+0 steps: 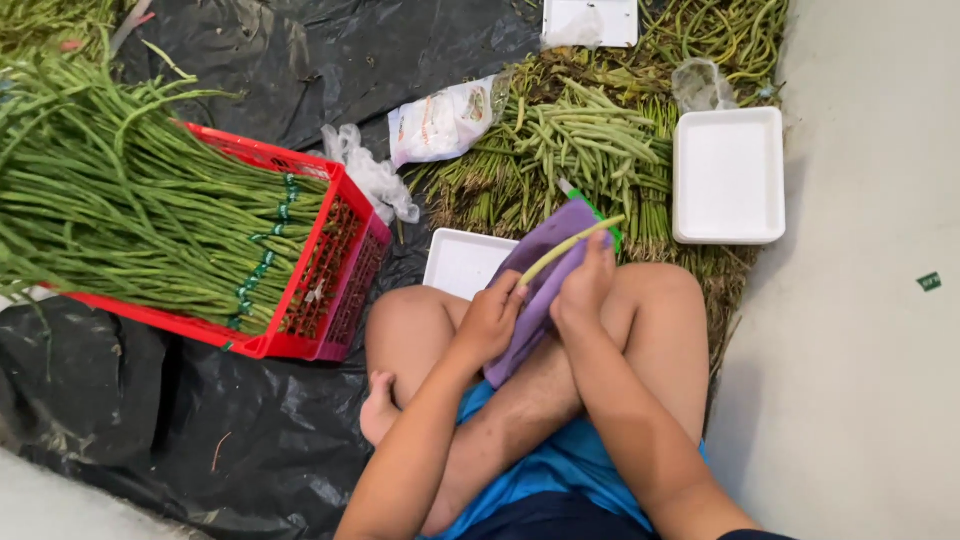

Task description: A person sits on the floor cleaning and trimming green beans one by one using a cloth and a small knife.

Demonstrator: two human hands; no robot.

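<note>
The purple cloth point(545, 285) looks soft and matt. The red crate point(330, 270) is hard plastic lattice. The white trays point(728, 175) seem matt foam. The black sheet point(250, 440) is glossy, wrinkled plastic film.

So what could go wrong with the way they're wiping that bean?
The thin bean sticks out of the purple cloth with only the right hand pinching it, so it might bend or snap. The cloth, steadied by the left hand, could also slide off the knees onto the black sheet.
</note>
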